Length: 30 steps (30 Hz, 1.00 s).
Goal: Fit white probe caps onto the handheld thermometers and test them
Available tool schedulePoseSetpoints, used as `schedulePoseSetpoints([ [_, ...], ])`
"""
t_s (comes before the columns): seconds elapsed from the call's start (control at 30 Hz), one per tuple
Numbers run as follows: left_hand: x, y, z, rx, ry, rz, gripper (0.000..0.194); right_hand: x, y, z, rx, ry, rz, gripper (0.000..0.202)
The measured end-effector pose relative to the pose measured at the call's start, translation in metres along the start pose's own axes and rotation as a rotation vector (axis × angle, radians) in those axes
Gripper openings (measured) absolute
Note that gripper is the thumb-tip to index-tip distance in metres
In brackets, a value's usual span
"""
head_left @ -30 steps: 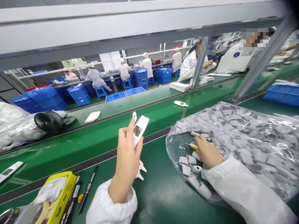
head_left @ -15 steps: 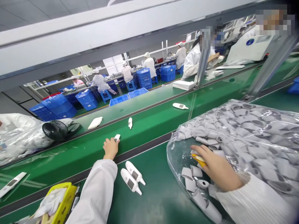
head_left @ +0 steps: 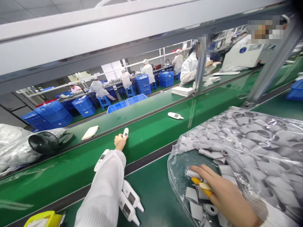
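Note:
My left hand point(head_left: 120, 142) reaches over the green belt point(head_left: 146, 134), its fingers closed on a white thermometer-shaped device point(head_left: 126, 132) with a small dark screen. Another such device point(head_left: 101, 160) lies on the belt beside my left sleeve, and one more point(head_left: 175, 115) lies farther right. Two devices point(head_left: 131, 194) rest side by side on the near green table, partly behind my sleeve. My right hand point(head_left: 220, 192) is at the mouth of a clear bag of grey-white curved caps point(head_left: 257, 135). Its fingers hold a white cap point(head_left: 193, 174) and a yellow-orange piece point(head_left: 201, 186).
A black fan point(head_left: 44, 142) and a white pad point(head_left: 90, 133) sit beyond the belt at left. A yellow bin point(head_left: 53, 218) stands at the lower left. A metal post point(head_left: 200, 71) rises behind the belt; co-workers and blue crates are beyond.
My left hand has moved from one device to another, now gripped; the first lies on the belt beside my sleeve. My right hand has shifted slightly down and now shows a white cap at its fingertips.

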State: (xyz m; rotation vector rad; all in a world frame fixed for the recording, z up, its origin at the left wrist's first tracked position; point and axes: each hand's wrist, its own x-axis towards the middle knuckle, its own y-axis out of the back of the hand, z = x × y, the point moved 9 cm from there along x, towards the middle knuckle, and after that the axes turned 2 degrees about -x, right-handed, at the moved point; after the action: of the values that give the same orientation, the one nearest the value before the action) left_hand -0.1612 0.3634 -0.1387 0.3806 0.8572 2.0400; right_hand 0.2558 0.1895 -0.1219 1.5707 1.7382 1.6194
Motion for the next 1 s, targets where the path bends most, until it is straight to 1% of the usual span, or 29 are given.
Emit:
schedulePoseSetpoints([
  [0.13, -0.02, -0.003, 0.012, -0.263, -0.057, -0.107, 0.035, -0.002, -0.002, 0.008, 0.044, -0.096, 0.003, 0.054],
  [0.23, -0.045, 0.006, 0.029, -0.532, -0.097, -0.158, 0.034, 0.0, 0.001, 0.004, 0.085, -0.086, 0.026, 0.052],
  [0.3, -0.068, 0.02, 0.042, -0.737, -0.124, -0.166, 0.033, 0.004, 0.006, -0.001, 0.124, -0.054, 0.044, 0.053],
  [0.4, -0.111, 0.048, 0.058, -1.036, -0.175, -0.167, 0.034, 0.012, 0.012, -0.012, 0.173, -0.003, 0.051, 0.055],
  [0.47, -0.143, 0.065, 0.065, -1.192, -0.22, -0.183, 0.034, 0.02, 0.018, -0.027, 0.185, 0.068, 0.061, 0.057],
  [0.53, -0.176, 0.077, 0.07, -1.29, -0.257, -0.21, 0.034, 0.03, 0.029, -0.051, 0.22, 0.176, 0.079, 0.057],
  [0.6, -0.207, 0.084, 0.072, -1.329, -0.272, -0.246, 0.037, 0.042, 0.044, -0.08, 0.311, 0.277, 0.103, 0.055],
  [0.67, -0.235, 0.088, 0.074, -1.33, -0.267, -0.301, 0.038, 0.057, 0.067, -0.107, 0.444, 0.319, 0.164, 0.048],
  [0.73, -0.259, 0.092, 0.078, -1.312, -0.253, -0.382, 0.036, 0.07, 0.094, -0.127, 0.606, 0.295, 0.276, 0.035],
  [0.77, -0.271, 0.095, 0.082, -1.291, -0.26, -0.431, 0.039, 0.075, 0.105, -0.134, 0.703, 0.27, 0.33, 0.032],
  [0.83, -0.291, 0.103, 0.09, -1.231, -0.325, -0.524, 0.044, 0.083, 0.121, -0.144, 0.879, 0.201, 0.398, 0.026],
  [0.9, -0.307, 0.111, 0.097, -1.16, -0.416, -0.605, 0.044, 0.088, 0.126, -0.152, 1.049, 0.151, 0.407, 0.025],
  [1.0, -0.323, 0.114, 0.098, -1.094, -0.485, -0.705, 0.053, 0.094, 0.117, -0.159, 1.3, 0.076, 0.361, 0.023],
])
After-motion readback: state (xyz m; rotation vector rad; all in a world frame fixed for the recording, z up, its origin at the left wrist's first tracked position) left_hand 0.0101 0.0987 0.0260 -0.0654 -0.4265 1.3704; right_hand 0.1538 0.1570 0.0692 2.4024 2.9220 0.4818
